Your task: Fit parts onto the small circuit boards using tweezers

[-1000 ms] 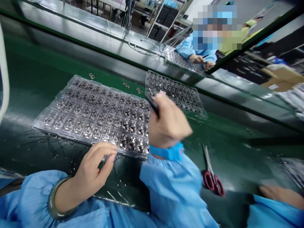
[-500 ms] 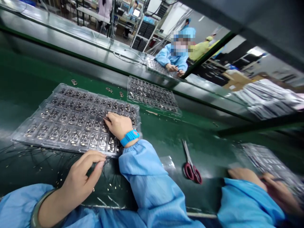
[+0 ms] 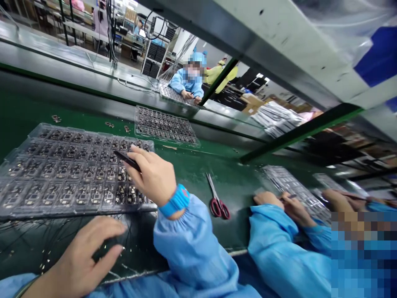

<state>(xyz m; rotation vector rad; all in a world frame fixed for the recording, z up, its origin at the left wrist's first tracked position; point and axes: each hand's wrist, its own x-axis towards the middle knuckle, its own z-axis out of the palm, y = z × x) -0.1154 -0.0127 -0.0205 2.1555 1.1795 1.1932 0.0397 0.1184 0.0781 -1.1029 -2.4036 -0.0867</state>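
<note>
A clear plastic tray (image 3: pixel 77 212) lies at the left, its pockets filled with small circuit boards (image 3: pixel 66 193). Over the tray's right part, my right hand (image 3: pixel 156 176) is closed round black tweezers (image 3: pixel 127 160), which slant up and left above the boards. A blue wrist strap (image 3: pixel 176 201) circles that wrist. My left hand (image 3: pixel 82 250) is below the tray's front edge with thumb and fingers apart, holding nothing. Thin black wires (image 3: pixel 34 244) with small light-coloured ends lie around it on the green bench, partly hidden by the hand.
Red-handled scissors (image 3: pixel 219 207) lie right of my arm. A second filled tray (image 3: pixel 167 124) stands further back, near small loose parts (image 3: pixel 109 124). To the right, a co-worker's hands (image 3: pixel 293 205) work beside another tray (image 3: pixel 294 188). A green post (image 3: pixel 297 134) and overhead shelf frame the bench.
The view has swung right, so the tray sits further left. My left thumb and fingers have spread apart. My right hand has turned, and more of the tweezers shows.
</note>
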